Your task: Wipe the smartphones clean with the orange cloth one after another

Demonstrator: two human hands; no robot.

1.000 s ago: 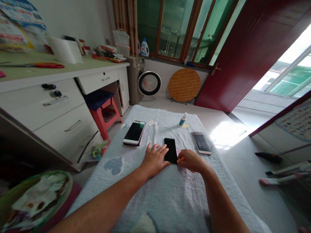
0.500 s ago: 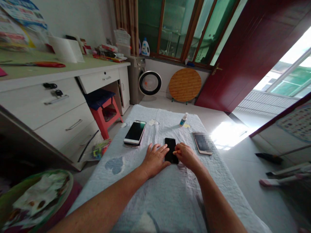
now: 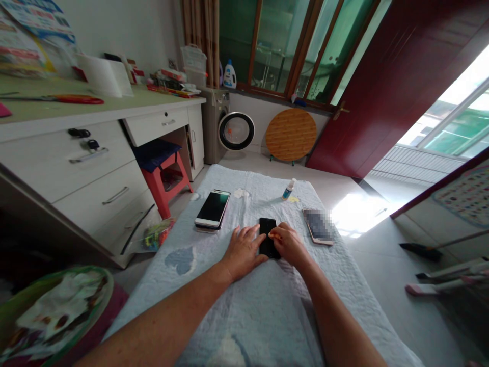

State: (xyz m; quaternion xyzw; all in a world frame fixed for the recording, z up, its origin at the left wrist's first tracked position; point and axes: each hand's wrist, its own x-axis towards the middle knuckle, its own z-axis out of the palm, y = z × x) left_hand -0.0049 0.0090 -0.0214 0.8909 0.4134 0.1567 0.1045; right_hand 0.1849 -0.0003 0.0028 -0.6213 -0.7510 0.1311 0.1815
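Observation:
A black phone (image 3: pixel 269 248) lies on the pale blue cloth (image 3: pixel 183 306) between my hands. My left hand (image 3: pixel 243 251) rests flat with spread fingers, its fingertips and thumb at the phone's left edge. Over the phone's right side, my right hand (image 3: pixel 287 243) is closed in a pinch; whatever its fingers hold is too small to make out. White-framed phones (image 3: pixel 213 208) lie stacked to the left. Another phone (image 3: pixel 319 227), partly pixelated, lies to the right. Beyond my hands a small spray bottle (image 3: pixel 289 189) stands upright.
At the lower left is a bin (image 3: pixel 109 300) with crumpled tissues. A red stool (image 3: pixel 168 178) stands by the white drawers (image 3: pixel 95 178). Farther back are a washing machine (image 3: pixel 214 122), a round wooden board (image 3: pixel 291 133) and a red door (image 3: pixel 367 86).
My right hand has moved slightly left and inward over the black phone, its fingertips now closer to my left fingers. My left hand has stayed in place.

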